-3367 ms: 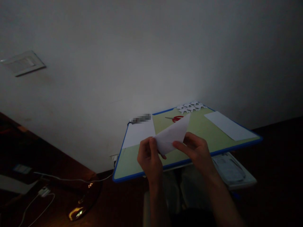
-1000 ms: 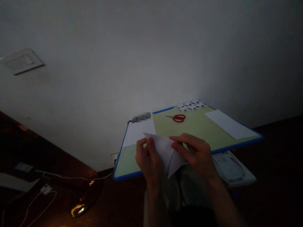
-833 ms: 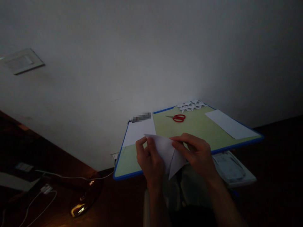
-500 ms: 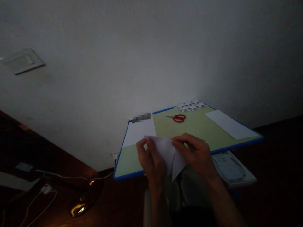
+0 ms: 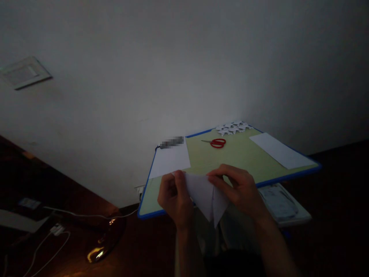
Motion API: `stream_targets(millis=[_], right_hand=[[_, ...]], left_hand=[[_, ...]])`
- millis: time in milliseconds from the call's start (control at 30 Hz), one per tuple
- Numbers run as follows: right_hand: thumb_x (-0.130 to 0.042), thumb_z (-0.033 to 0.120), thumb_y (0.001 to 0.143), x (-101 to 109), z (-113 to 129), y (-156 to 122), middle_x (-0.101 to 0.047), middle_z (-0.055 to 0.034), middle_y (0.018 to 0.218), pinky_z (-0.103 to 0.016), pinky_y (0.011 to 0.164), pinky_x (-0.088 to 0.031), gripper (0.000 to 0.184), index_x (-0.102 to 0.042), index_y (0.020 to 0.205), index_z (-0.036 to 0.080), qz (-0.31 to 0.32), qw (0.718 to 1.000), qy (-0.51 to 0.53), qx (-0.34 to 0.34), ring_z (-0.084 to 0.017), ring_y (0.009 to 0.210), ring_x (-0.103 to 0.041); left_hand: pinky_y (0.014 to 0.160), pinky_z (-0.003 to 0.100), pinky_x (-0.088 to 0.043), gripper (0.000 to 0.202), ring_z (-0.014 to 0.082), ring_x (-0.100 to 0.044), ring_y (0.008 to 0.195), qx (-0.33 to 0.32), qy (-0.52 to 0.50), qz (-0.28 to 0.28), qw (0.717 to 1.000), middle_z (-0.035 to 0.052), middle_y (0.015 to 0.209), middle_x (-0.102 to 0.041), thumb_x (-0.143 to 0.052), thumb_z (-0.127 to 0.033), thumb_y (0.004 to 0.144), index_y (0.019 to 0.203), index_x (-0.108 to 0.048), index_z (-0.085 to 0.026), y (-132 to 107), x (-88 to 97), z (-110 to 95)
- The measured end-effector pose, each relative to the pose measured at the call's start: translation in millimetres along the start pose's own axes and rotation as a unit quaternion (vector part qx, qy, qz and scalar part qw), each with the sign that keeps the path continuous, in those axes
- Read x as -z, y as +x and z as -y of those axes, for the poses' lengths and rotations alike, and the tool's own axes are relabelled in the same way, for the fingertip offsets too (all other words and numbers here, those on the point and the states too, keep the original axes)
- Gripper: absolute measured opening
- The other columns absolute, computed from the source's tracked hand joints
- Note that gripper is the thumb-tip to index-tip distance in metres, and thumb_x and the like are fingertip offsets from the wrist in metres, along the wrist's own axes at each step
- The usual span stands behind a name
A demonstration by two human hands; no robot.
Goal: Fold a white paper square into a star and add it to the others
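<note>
A folded white paper (image 5: 206, 195) hangs point-down between both my hands, above the near edge of a green board with a blue rim (image 5: 291, 176). My left hand (image 5: 173, 198) pinches the paper's upper left corner, fingers closed on it. My right hand (image 5: 239, 188) grips the upper right part with thumb and fingers closed. On the board lie red scissors (image 5: 216, 143), a pile of small folded white paper pieces (image 5: 233, 128), a white sheet at the left (image 5: 170, 159) and a white strip at the right (image 5: 278, 151).
A pale wall (image 5: 184, 69) rises right behind the board, with a switch plate (image 5: 24, 73) at far left. White cables (image 5: 57, 231) and a shiny dark lamp base (image 5: 99, 246) lie on the dark surface at lower left. A grey object (image 5: 282, 207) sits under the board's right side.
The paper was held flat and pointing up-right; it has been turned and folded into a downward-pointing triangle. My left hand has shifted slightly left and down along the fold.
</note>
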State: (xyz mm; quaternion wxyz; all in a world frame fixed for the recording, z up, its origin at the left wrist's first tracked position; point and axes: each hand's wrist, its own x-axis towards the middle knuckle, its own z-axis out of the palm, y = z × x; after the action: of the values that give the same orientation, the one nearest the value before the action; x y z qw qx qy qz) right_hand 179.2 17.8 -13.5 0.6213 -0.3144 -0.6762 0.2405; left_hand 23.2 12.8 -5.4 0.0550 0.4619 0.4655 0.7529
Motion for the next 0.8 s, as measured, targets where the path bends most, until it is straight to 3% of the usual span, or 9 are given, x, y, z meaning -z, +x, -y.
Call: stream_targets(millis=[133,300,467,600,800], right_hand=[[-0.074,0.023,0.097,0,0,1,-0.075,0.0021,0.078,-0.024,0.069,-0.052,0.008,-0.077,0.089,0.023,0.002,1.0,-0.009,0.006,-0.014,0.073,-0.07],[-0.075,0.021,0.098,-3,1,0,-0.075,0.0025,0.078,-0.023,0.071,-0.052,0.008,-0.076,0.09,0.022,-0.004,0.999,-0.031,0.016,-0.013,0.072,-0.069],[-0.072,0.018,0.099,-9,4,-2,-0.073,0.0021,0.08,-0.022,0.071,-0.052,0.008,-0.076,0.093,0.02,0.004,0.997,-0.053,0.05,-0.012,0.073,-0.068],[-0.071,0.017,0.1,-10,6,-2,-0.071,0.0023,0.079,-0.022,0.071,-0.052,0.008,-0.075,0.093,0.02,0.003,0.996,-0.054,0.066,-0.012,0.072,-0.067],[-0.073,0.018,0.099,-9,8,-2,-0.073,0.0028,0.08,-0.023,0.069,-0.053,0.008,-0.075,0.092,0.022,0.005,0.997,-0.043,0.061,-0.012,0.071,-0.068]], left_hand=[[0.051,0.02,-0.037,0.029,0.0105,-0.051,0.055,-0.008,0.034,-0.017,0.999,-0.004,0.062,-0.058,-0.064,-0.032,0.101,0.076,-0.067,-0.018,-1,-1.2,-5],[0.053,0.022,-0.034,0.036,0.0115,-0.046,0.058,0.011,0.06,0.017,0.998,-0.0048,0.064,-0.049,-0.059,-0.037,0.105,0.073,-0.058,-0.019,1,-2.9,-4],[0.049,0.022,-0.028,0.036,0.0113,-0.04,0.054,0.053,0.106,-0.012,0.993,-0.0071,0.059,-0.041,-0.056,-0.042,0.106,0.078,-0.054,-0.021,1,-6.8,-1],[0.046,0.022,-0.025,0.035,0.0104,-0.034,0.049,0.073,0.077,-0.021,0.994,-0.0087,0.057,-0.037,-0.056,-0.045,0.106,0.08,-0.054,-0.022,-2,-9.2,-4],[0.048,0.019,-0.031,0.043,0.0098,-0.04,0.054,0.059,0.037,-0.047,0.996,-0.0069,0.061,-0.041,-0.06,-0.05,0.104,0.074,-0.05,-0.021,-3,-11.3,-10]])
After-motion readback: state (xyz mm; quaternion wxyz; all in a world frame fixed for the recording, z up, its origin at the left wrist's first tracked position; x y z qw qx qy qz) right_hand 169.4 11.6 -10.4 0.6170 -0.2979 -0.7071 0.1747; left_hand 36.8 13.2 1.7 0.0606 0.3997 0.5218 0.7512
